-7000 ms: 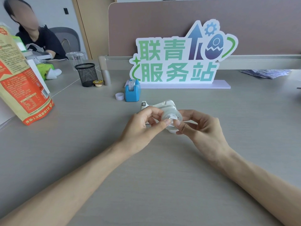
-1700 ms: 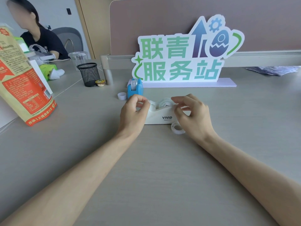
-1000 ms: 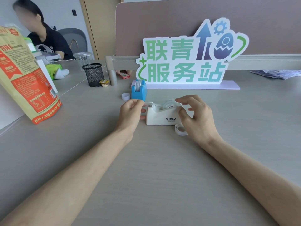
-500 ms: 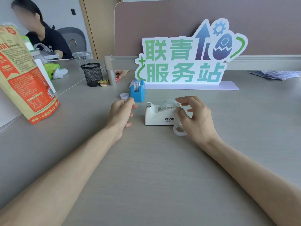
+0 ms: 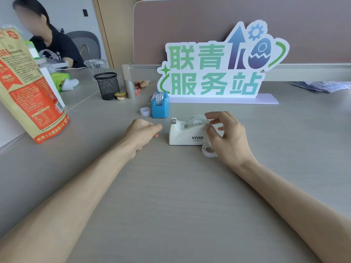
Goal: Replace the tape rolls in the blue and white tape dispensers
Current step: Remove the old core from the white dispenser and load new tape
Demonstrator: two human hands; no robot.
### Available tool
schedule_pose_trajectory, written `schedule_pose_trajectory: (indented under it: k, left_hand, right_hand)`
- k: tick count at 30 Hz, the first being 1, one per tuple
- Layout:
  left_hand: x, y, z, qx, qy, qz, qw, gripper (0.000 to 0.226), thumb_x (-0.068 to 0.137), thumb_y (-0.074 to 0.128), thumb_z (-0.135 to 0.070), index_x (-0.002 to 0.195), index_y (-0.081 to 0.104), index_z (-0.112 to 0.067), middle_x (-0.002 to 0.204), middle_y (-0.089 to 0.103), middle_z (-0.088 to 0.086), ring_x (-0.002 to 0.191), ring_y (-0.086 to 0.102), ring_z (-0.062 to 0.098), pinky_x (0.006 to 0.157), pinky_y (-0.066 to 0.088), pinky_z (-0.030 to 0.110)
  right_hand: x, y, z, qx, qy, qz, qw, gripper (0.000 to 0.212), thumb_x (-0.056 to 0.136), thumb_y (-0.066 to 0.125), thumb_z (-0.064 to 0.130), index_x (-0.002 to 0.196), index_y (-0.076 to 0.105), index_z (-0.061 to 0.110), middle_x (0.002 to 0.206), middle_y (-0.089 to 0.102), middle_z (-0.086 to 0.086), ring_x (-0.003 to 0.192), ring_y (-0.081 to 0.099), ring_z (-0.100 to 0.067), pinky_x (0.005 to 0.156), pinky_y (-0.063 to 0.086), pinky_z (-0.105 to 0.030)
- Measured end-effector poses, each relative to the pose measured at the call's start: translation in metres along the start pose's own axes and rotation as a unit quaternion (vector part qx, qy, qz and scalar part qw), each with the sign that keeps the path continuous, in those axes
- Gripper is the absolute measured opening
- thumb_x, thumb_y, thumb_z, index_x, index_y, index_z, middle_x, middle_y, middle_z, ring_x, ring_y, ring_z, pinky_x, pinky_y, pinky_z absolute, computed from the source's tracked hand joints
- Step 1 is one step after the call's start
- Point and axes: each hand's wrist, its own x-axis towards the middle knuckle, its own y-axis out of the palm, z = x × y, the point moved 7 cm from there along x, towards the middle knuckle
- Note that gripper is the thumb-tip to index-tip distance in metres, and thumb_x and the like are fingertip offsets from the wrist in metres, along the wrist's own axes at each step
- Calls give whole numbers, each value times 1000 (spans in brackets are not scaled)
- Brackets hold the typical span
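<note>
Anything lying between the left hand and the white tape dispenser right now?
No. In the head view, only bare table shows in the short stretch between the left hand and the white tape dispenser; they are apart.

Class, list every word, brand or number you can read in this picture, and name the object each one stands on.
"VIVID": front of the white tape dispenser; the smaller line beneath is too small to read.
"联青" over "服务站": standing sign.
"12": within the bottom line on the orange and tan bag; its other print is too blurred to read.
Printed tape in the blue tape dispenser: too small to read.
</note>
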Motion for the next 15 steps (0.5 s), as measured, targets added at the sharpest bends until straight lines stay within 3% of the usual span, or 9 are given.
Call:
schedule_pose_trajectory:
  k: [5, 15]
  left_hand:
    - [2, 4, -1, 16, 14, 10, 1000, 20, 81, 57, -25, 63, 56, -16, 49, 28, -2, 44, 22, 17, 39, 13, 16]
    - [4, 14, -11, 77, 60, 19, 995, 21, 83, 59, -25, 64, 60, -18, 56, 49, -3, 50, 38, 13, 46, 24, 23]
  right_hand:
    - [0, 1, 1, 1, 2, 0, 1000, 26, 87, 56, 8, 110, 65, 17, 113, 64, 4, 94, 59, -7, 82, 44, -22]
    - [1, 3, 0, 5, 7, 3, 1000, 27, 88, 55, 8, 112, 64, 17, 113, 64, 5, 95, 58, -6, 83, 45, -22]
